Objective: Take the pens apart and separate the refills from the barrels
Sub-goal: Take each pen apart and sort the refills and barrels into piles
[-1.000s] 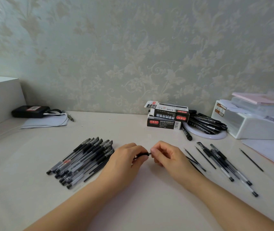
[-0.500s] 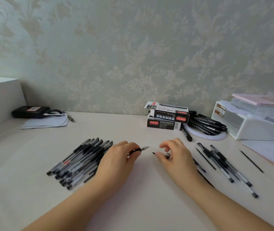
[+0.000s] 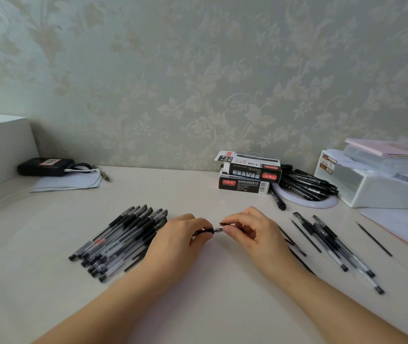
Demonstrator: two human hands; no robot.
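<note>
Between the hands, mid-table: slim black-and-clear plastic gel pen (image 3: 210, 231) lay just above the cream tabletop (image 3: 198, 306).
Axis: long axis ran left-right, bridging both grips.
Left hand (image 3: 180, 234): fingers curled round the barrel end, most of the pen hidden.
Right hand (image 3: 250, 232): thumb and forefinger pinched the clear tip end; likely pull goes rightward, along the axis.
Left pile: heap of whole black-capped pens (image 3: 118, 242), beside the left wrist.
Right spread: loose clear barrels (image 3: 334, 242) and thin black refills (image 3: 374, 239), nearer the right hand.

Soft daylight, faint shadows, wide-angle warping
</note>
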